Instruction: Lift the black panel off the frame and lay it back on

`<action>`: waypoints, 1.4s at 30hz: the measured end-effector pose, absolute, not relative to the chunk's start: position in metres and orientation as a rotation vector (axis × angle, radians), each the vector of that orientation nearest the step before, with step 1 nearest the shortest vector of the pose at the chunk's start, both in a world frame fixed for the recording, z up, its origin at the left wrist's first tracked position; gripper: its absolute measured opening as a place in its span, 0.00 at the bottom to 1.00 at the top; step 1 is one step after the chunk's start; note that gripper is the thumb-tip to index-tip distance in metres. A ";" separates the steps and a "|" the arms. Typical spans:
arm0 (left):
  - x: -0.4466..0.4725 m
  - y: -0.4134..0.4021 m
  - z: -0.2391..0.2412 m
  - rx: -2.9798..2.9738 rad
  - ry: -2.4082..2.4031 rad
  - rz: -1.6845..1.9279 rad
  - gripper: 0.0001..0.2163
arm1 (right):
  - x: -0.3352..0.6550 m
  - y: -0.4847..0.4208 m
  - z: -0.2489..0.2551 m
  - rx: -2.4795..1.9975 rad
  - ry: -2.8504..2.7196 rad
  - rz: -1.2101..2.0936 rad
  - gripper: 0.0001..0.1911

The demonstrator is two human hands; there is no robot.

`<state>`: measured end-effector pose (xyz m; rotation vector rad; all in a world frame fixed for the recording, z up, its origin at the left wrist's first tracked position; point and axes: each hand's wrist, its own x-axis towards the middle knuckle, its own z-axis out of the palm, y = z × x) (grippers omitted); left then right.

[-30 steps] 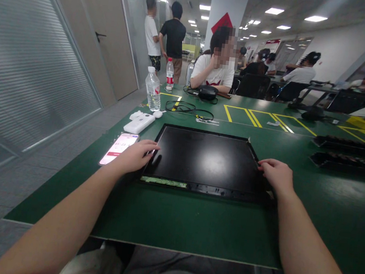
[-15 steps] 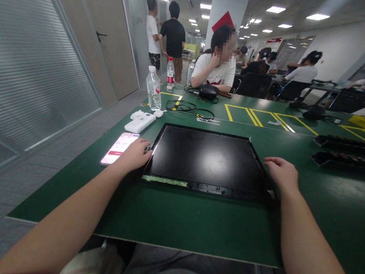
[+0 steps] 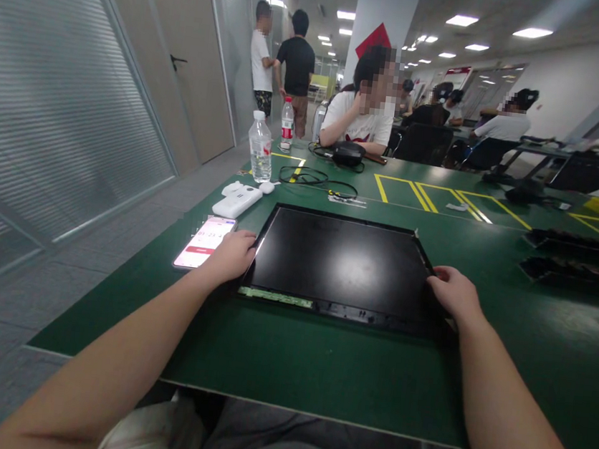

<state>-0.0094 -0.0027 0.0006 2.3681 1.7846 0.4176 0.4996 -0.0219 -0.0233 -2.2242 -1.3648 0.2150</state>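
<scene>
A flat black screen panel (image 3: pixel 343 262) lies on the green table (image 3: pixel 316 360) straight in front of me, a thin green circuit strip along its near edge. My left hand (image 3: pixel 231 254) rests at the panel's left edge with the fingers curled onto it. My right hand (image 3: pixel 454 294) is on the panel's right edge, fingers bent over the rim. A lit phone (image 3: pixel 205 241) lies just left of my left hand.
A white device (image 3: pixel 236 201), a water bottle (image 3: pixel 261 146) and black cables (image 3: pixel 318 178) lie beyond the panel. Two long black trays (image 3: pixel 582 258) sit at the right. A person (image 3: pixel 363 113) sits at the far side; others stand or sit further back.
My right hand lifted off to the right of the panel, then came back onto its right edge. My left hand slid back from the panel's surface to its left edge. The view shifted slightly.
</scene>
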 end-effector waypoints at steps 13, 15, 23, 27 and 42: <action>-0.003 -0.013 0.017 1.510 1.773 1.026 0.14 | 0.500 -0.020 -0.024 -2.258 -1.388 0.202 0.21; 0.002 -0.015 0.017 1.225 1.748 1.115 0.13 | 0.501 -0.020 -0.024 -2.246 -1.384 0.206 0.21; 0.013 -0.014 0.021 0.708 1.509 1.234 0.23 | 0.500 -0.021 -0.023 -2.245 -1.363 0.199 0.20; 0.017 -0.015 0.027 0.582 1.364 1.215 0.26 | 0.499 -0.022 -0.021 -2.257 -1.385 0.228 0.21; 0.018 -0.018 0.025 0.660 1.257 1.200 0.39 | 0.502 -0.021 -0.023 -2.277 -1.383 0.215 0.23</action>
